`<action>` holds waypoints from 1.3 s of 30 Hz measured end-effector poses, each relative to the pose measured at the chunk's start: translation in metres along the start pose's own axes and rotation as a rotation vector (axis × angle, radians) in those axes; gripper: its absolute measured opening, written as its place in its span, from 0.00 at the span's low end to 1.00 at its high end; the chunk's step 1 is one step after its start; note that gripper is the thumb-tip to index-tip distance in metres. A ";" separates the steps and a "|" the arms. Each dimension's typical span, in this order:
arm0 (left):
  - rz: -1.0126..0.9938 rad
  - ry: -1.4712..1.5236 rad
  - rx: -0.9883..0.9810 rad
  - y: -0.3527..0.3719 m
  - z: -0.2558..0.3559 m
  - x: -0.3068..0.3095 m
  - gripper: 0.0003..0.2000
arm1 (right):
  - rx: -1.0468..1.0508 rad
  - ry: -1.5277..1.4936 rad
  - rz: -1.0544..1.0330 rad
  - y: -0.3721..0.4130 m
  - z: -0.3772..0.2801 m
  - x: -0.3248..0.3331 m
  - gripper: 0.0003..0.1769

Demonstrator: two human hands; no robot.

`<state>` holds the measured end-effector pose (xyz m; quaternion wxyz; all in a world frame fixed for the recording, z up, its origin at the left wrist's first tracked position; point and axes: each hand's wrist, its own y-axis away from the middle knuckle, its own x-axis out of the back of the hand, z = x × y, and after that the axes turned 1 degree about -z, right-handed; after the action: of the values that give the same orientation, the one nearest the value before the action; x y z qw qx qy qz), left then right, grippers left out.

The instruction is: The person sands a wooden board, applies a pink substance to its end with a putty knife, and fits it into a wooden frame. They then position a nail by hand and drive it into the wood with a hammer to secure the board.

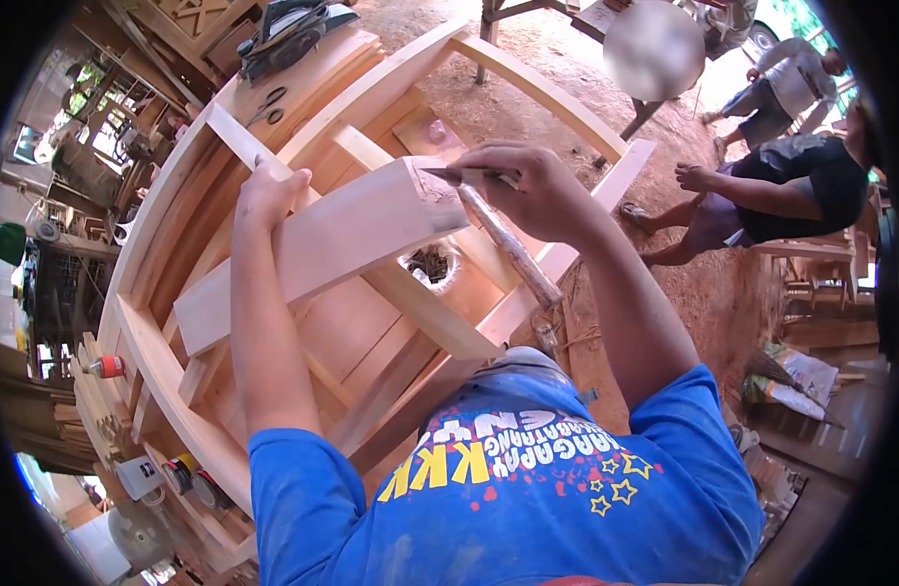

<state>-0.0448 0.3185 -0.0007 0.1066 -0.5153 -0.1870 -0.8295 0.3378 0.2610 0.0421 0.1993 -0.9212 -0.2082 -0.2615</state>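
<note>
A broad pale wooden board lies at a slant across a curved wooden frame. My right hand is closed around a dark pointed tool, its tip over the rough, carved-looking right end of the board. A worn wooden rod slants down from below that hand. My left hand is past the board's far edge, closed at a narrow wooden slat of the frame, the slat running between thumb and forefinger. The left forearm crosses over the board.
Scissors and a dark power tool sit on planks at the far side. A ragged white-rimmed hole shows beyond the board. Two people, one a person in black, are on the right. A red-capped bottle is at left.
</note>
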 end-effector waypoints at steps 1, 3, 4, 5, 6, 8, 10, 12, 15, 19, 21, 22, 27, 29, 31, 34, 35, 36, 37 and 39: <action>-0.003 0.012 0.012 0.002 0.001 0.000 0.54 | 0.010 0.015 -0.012 -0.008 0.003 -0.001 0.13; -0.008 0.034 0.027 0.006 0.005 0.003 0.53 | 0.030 0.045 -0.026 -0.020 0.009 -0.001 0.13; -0.011 0.027 0.030 0.008 0.008 0.004 0.53 | 0.027 0.016 -0.046 -0.025 0.010 -0.001 0.14; -0.013 0.020 0.033 0.011 0.010 0.005 0.54 | 0.041 0.020 -0.057 -0.028 0.009 -0.001 0.14; -0.016 0.014 0.035 0.010 0.011 0.006 0.54 | 0.054 0.023 -0.067 -0.032 0.009 -0.001 0.15; -0.005 0.005 0.032 0.005 0.007 0.003 0.54 | 0.040 0.032 -0.075 -0.036 0.008 -0.002 0.16; -0.027 0.018 0.046 0.007 0.009 0.003 0.55 | -0.021 0.040 -0.075 -0.037 0.007 -0.004 0.16; -0.076 0.053 0.073 0.011 0.013 0.009 0.56 | 0.010 0.080 -0.071 -0.037 0.003 -0.004 0.17; -0.114 0.100 0.093 0.012 0.014 0.011 0.55 | 0.066 0.169 -0.021 -0.036 0.005 -0.011 0.19; -0.040 0.028 0.046 0.005 0.007 0.004 0.54 | 0.108 0.242 0.044 -0.028 0.013 -0.023 0.20; -0.088 0.037 0.074 0.009 0.012 0.009 0.55 | 0.119 0.239 0.058 -0.023 0.011 -0.026 0.18; -0.084 0.036 0.072 0.009 0.011 0.008 0.55 | 0.125 0.238 0.067 -0.020 0.010 -0.028 0.18; -0.088 0.017 0.066 0.009 0.013 0.009 0.55 | 0.120 0.262 0.062 -0.001 0.000 -0.030 0.18; -0.080 -0.001 0.067 0.007 0.012 0.008 0.55 | 0.111 0.258 0.058 0.009 -0.005 -0.031 0.19; -0.054 -0.017 0.061 0.004 0.010 0.005 0.55 | 0.127 0.272 0.059 0.017 -0.007 -0.032 0.20; -0.007 -0.024 0.047 -0.001 0.004 -0.001 0.54 | 0.104 0.265 0.037 0.032 -0.012 -0.033 0.21; -0.003 -0.021 0.042 -0.004 0.001 -0.003 0.54 | 0.102 0.264 0.034 0.035 -0.013 -0.034 0.21; 0.000 -0.018 0.037 -0.004 0.001 -0.004 0.54 | 0.098 0.263 0.032 0.039 -0.014 -0.034 0.21; 0.004 -0.024 0.042 -0.004 0.000 -0.005 0.55 | 0.094 0.261 0.031 0.042 -0.016 -0.034 0.22; 0.015 -0.038 0.049 -0.002 0.001 -0.004 0.55 | 0.094 0.271 0.033 0.049 -0.019 -0.036 0.22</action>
<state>-0.0431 0.3212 -0.0040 0.1216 -0.5295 -0.2053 -0.8141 0.3262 0.2014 0.0245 0.2728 -0.8704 -0.1764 -0.3700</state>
